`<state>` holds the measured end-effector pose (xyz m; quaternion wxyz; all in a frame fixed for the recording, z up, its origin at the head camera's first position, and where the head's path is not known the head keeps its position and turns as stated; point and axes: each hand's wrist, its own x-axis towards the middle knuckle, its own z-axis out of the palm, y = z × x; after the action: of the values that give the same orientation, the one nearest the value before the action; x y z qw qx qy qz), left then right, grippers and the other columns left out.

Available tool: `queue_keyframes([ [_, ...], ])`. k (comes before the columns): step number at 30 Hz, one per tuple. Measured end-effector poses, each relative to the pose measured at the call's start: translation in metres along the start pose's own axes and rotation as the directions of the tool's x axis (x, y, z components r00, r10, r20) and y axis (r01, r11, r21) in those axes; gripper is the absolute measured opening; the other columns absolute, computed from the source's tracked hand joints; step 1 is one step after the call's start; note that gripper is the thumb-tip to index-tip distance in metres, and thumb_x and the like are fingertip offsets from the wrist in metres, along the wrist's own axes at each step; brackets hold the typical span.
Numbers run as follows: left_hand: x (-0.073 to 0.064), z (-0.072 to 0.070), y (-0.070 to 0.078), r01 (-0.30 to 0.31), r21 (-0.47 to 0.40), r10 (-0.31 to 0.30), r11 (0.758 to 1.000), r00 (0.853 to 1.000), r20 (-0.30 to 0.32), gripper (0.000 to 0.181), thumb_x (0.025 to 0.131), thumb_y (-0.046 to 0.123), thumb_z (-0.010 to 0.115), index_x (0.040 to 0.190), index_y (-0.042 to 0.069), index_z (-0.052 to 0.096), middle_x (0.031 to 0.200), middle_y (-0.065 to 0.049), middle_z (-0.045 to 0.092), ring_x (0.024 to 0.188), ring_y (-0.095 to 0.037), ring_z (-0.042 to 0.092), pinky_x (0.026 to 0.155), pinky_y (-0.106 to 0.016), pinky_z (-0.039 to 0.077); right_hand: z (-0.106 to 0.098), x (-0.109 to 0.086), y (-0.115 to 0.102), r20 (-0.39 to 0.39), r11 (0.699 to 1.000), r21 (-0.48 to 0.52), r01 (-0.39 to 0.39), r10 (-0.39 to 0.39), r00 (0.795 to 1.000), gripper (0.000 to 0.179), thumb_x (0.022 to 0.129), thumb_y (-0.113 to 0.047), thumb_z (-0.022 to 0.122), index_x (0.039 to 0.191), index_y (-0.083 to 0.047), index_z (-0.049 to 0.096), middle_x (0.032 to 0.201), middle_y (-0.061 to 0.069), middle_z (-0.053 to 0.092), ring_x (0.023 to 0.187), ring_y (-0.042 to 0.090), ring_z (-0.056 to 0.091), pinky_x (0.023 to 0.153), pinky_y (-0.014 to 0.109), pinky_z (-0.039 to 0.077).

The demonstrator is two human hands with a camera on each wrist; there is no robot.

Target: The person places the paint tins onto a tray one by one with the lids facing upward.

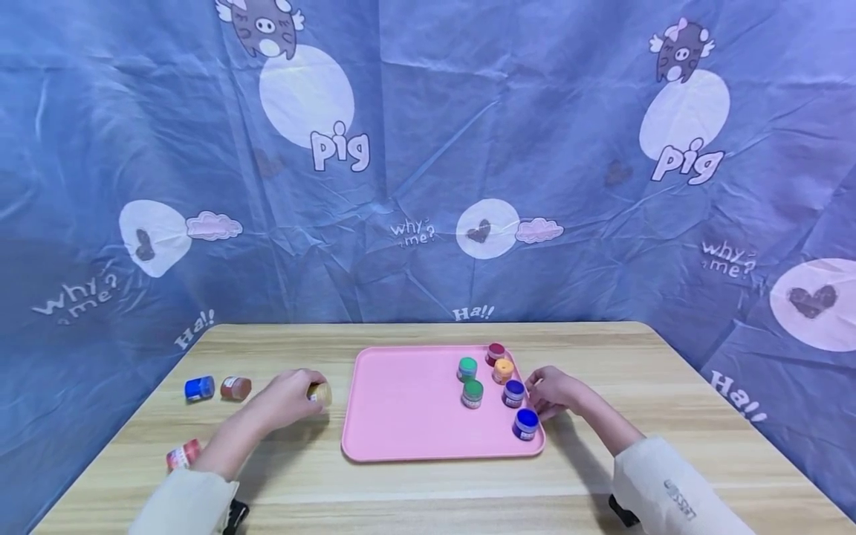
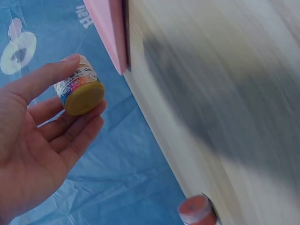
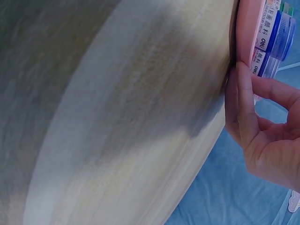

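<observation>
Jar, yellow: pinched in the left hand, off the table, tilted well over, left of the tray and apart from it; coloured end faces the left wrist camera, printed label shows above.
Left hand: thumb on one side of the jar, fingers bent round the other, firm pinch.
Right hand: at the tray's right edge, fingers mostly straight, tips touching the outer wall; can't quite tell if any reach underneath.
Pink tray: flat on the table, between both hands, six jars standing at its right.
Tray, right side: dark red jar at far corner, then orange jar, upper blue jar, lower blue jar near the front corner.
Tray, inner pair: light green jar behind dark green jar.
Table, left side: loose blue jar on its side, brownish-red jar just right of it, also lying; pinkish-red jar nearer the front, lying beside the left forearm.
Sleeves: pale, both arms.
Backdrop: blue cloth, creased, "pig" and "why me?" prints.
</observation>
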<state>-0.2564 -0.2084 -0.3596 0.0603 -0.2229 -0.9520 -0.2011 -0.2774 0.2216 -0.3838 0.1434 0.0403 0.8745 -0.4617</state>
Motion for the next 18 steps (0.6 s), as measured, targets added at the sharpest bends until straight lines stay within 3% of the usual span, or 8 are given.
queue_keyframes([
  [11,0.015,0.008,0.023,-0.001,-0.032,0.001,0.999,1.000,-0.002,0.030,0.068,0.008,0.072,0.096,-0.001,0.066,0.082,-0.004,0.061,0.073,-0.017,0.053,0.068,-0.034,0.047,0.001,-0.001,0.002,0.003,1.000,0.023,-0.006,0.006,1.000,0.019,0.077,0.011,0.050,0.095,0.009,0.047,0.068,0.016,0.055,0.057,0.020,0.057,0.057,0.034,0.055],
  [18,0.027,0.023,0.037,-0.090,-0.053,0.090,0.995,0.996,-0.009,0.020,0.068,0.002,0.065,0.088,0.002,0.066,0.079,-0.002,0.060,0.074,-0.018,0.055,0.069,-0.034,0.048,0.000,0.000,0.003,0.005,1.000,0.018,0.011,-0.011,1.000,0.021,0.075,0.011,0.051,0.095,0.009,0.047,0.070,0.016,0.055,0.057,0.020,0.057,0.057,0.034,0.055],
])
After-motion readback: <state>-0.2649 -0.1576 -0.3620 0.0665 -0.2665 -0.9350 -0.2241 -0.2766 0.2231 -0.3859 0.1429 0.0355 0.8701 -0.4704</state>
